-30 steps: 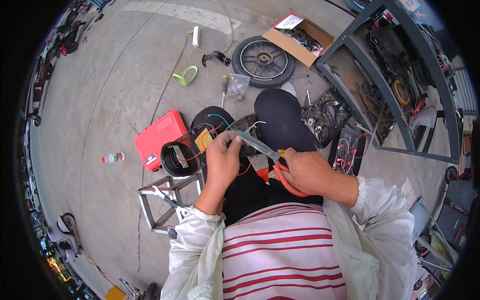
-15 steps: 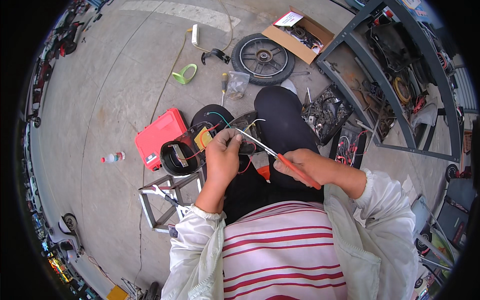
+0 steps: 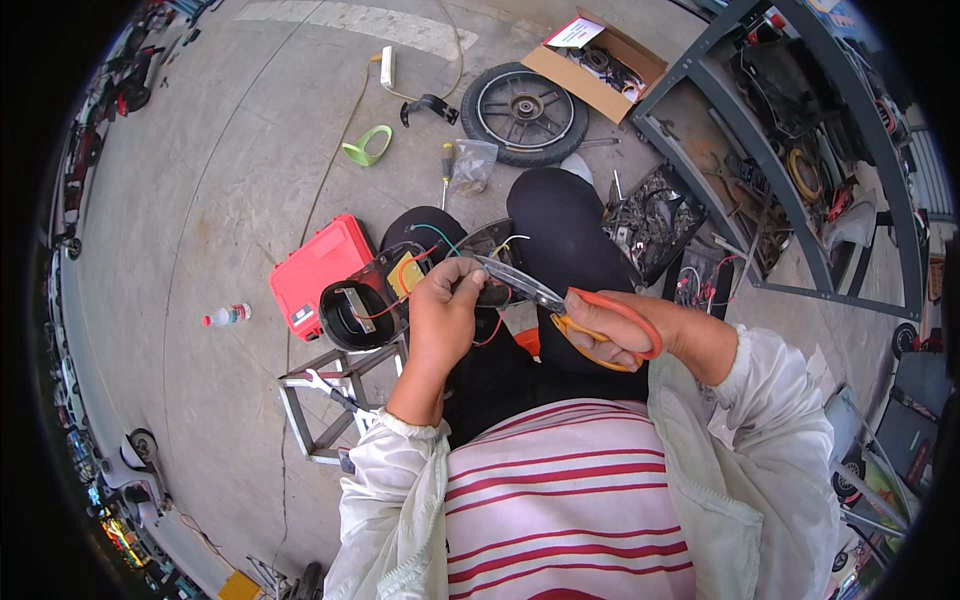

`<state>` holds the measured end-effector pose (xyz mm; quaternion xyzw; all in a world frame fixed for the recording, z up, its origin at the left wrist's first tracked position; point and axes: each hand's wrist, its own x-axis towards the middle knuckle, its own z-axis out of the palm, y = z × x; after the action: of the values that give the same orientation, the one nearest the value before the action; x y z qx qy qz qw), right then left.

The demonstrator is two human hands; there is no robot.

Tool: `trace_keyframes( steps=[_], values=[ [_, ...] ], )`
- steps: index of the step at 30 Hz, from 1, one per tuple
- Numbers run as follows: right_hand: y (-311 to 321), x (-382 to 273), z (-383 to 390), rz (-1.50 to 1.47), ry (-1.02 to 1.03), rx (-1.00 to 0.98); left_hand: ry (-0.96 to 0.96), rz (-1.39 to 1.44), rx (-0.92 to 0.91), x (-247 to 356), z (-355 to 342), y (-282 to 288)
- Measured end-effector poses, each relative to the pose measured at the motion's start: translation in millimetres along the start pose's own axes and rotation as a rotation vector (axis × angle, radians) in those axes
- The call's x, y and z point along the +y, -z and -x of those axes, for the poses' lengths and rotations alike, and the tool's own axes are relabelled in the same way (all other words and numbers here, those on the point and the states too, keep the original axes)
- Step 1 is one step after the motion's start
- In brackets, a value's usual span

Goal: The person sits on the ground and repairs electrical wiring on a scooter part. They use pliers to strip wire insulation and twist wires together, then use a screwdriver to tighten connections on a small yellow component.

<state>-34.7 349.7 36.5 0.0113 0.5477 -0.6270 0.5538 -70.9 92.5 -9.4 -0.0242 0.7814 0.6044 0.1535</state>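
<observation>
My right hand (image 3: pixel 615 325) is wrapped round the orange handles of a pair of scissors (image 3: pixel 538 291). Their blades point left and their tips reach my left fingertips. My left hand (image 3: pixel 445 310) is closed in a pinch at the end of a thin wire, mostly hidden by the fingers. Around it, a red wire (image 3: pixel 419 256) and a green wire (image 3: pixel 432 228) run from a black plastic housing (image 3: pixel 372 322) with a round opening, lying by my left knee. A short pale wire end (image 3: pixel 514 240) sticks up beyond the blades.
A red case (image 3: pixel 325 265) and a metal frame stool (image 3: pixel 318 420) stand at left. Ahead lie a wheel (image 3: pixel 525 112), a screwdriver (image 3: pixel 446 170), a plastic bag (image 3: pixel 473 165) and a green ring-shaped part (image 3: pixel 368 146). A cardboard box (image 3: pixel 590 80) and a metal rack (image 3: pixel 760 160) are at right.
The scissors have turned in my right hand, so the blades' flat side and both handle loops now show. Their tips stay at my left fingers. My left hand has hardly moved.
</observation>
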Motion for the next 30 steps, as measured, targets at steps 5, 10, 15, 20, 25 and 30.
trace_keyframes(
  steps=[5,10,15,20,25,30],
  values=[
    [-1,-1,2,-0.092,-0.005,-0.027,-0.037,0.027,-0.030,-2,0,1],
    [-13,8,-2,0.627,0.174,0.388,0.047,0.016,-0.016,2,1,-2],
    [-33,-7,6,0.839,0.055,0.501,0.099,0.032,0.044,8,2,-6],
    [-37,-10,8,0.886,0.047,0.537,0.102,-0.011,0.065,5,-1,-7],
    [-39,-3,5,0.978,0.075,0.603,0.106,0.035,0.046,4,0,-4],
    [-39,-1,0,1.081,0.047,0.651,0.093,0.082,0.027,5,0,-4]
  ],
)
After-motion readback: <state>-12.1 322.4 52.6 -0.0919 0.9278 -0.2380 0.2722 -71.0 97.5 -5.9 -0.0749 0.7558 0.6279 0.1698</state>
